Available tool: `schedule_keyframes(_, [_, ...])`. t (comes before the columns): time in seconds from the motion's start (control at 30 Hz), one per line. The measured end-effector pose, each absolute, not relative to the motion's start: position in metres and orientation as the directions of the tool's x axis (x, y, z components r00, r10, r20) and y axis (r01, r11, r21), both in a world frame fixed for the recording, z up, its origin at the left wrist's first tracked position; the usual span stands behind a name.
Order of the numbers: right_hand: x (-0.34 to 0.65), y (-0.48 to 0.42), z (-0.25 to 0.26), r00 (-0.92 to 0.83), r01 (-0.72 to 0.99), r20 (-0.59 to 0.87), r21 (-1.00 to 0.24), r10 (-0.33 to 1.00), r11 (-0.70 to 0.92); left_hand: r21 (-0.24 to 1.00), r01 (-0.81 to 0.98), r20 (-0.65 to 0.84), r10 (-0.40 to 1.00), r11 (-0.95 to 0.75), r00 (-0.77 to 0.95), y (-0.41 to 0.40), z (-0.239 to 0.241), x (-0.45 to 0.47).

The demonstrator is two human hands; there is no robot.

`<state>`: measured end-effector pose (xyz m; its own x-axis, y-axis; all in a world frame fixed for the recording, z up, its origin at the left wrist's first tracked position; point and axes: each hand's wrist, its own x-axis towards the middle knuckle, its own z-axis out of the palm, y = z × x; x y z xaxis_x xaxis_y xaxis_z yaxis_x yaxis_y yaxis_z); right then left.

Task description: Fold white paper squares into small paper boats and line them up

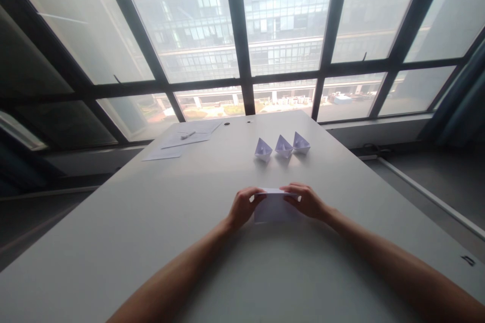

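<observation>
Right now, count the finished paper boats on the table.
3, side by side beyond the folded sheet: left boat, middle boat, right boat. None looks hidden.

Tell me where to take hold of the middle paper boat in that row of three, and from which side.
Pinch the middle boat by its raised centre peak, coming from above. The left boat and right boat stand close on either side, so a sideways grip would likely knock them. The left hand and right hand pinch the folded sheet.

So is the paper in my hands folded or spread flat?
Folded, it seems: the paper is a small rectangle, and the left hand and right hand pinch its far edge.
</observation>
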<state>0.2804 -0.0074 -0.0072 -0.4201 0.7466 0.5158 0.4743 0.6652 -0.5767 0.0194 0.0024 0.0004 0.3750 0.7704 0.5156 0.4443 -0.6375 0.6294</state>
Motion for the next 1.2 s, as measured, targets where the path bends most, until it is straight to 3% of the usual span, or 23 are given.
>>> schedule_keyframes(0.2, [0.279, -0.006, -0.012, -0.28, 0.441, 0.442, -0.729, 0.852, 0.524, 0.699, 0.445, 0.501, 0.828, -0.559, 0.252, 0.0, 0.001, 0.019])
schedule_keyframes(0.4, [0.273, -0.004, -0.012, -0.247, 0.008, 0.319, -0.944, 0.915, 0.331, 0.813, 0.31, 0.437, 0.868, -0.494, 0.235, 0.001, -0.005, 0.018])
schedule_keyframes(0.5, [0.274, -0.001, -0.015, -0.243, -0.018, 0.248, -0.968, 0.938, 0.251, 0.749, 0.376, 0.459, 0.837, -0.546, 0.299, 0.001, -0.004, 0.02])
schedule_keyframes(0.6, [0.276, 0.004, -0.024, -0.232, 0.067, 0.209, -0.971, 0.95, 0.23, 0.574, 0.511, 0.519, 0.767, -0.64, 0.377, 0.002, -0.002, 0.021])
schedule_keyframes(0.77, [0.274, 0.005, -0.03, -0.194, 0.375, 0.301, -0.857, 0.934, 0.354, 0.341, 0.558, 0.356, 0.653, -0.757, 0.668, 0.002, -0.004, 0.019])
schedule_keyframes(0.93, [0.274, -0.004, -0.019, -0.198, 0.74, 0.396, -0.539, 0.897, 0.402, 0.273, 0.554, 0.217, 0.611, -0.786, 0.761, 0.0, -0.003, 0.018])
schedule_keyframes(1.03, [0.275, -0.008, -0.012, -0.281, 0.79, 0.442, -0.398, 0.852, 0.466, 0.249, 0.539, 0.178, 0.585, -0.805, 0.791, 0.0, 0.0, 0.017])
schedule_keyframes(1.2, [0.27, -0.012, -0.011, -0.507, 0.697, 0.361, -0.362, 0.782, 0.619, 0.23, 0.511, 0.142, 0.548, -0.828, 0.824, -0.002, 0.005, 0.018])
